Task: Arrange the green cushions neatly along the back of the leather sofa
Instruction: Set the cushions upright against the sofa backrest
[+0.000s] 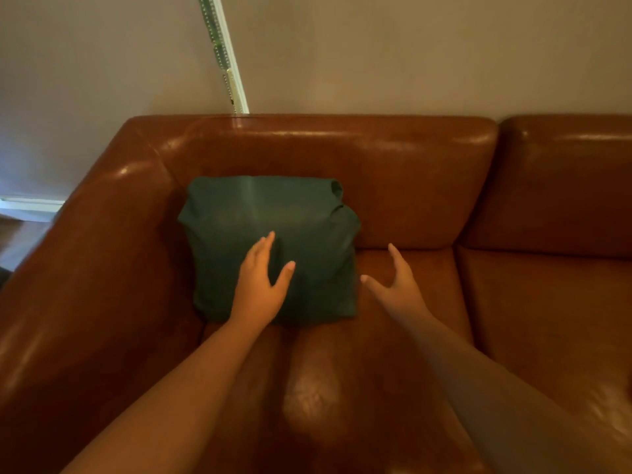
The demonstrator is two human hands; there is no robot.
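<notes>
**One green cushion set in the sofa's left corner, both hands open**

A single green cushion (270, 248) is seen on the seat of the leather sofa (393, 186), propped against the backrest in the corner beside the left armrest. Its upper right corner is bunched and folded over, and its face is creased.

The left hand (261, 285) is laid over the lower middle of the cushion, fingers straight and thumb spread; nothing is held in its grip. Whether the palm is pressed onto the fabric or held just above it cannot be told.

The right hand (396, 282) is held just beside the cushion's right edge, over the seat, with fingers extended and thumb splayed toward the cushion. Its grip is wide open and nothing is held.

Behind the backrest a plain wall (410, 56) is seen, with a white strip (225, 56) running down it at a slant. A second back cushion of the sofa is visible on the right.
</notes>
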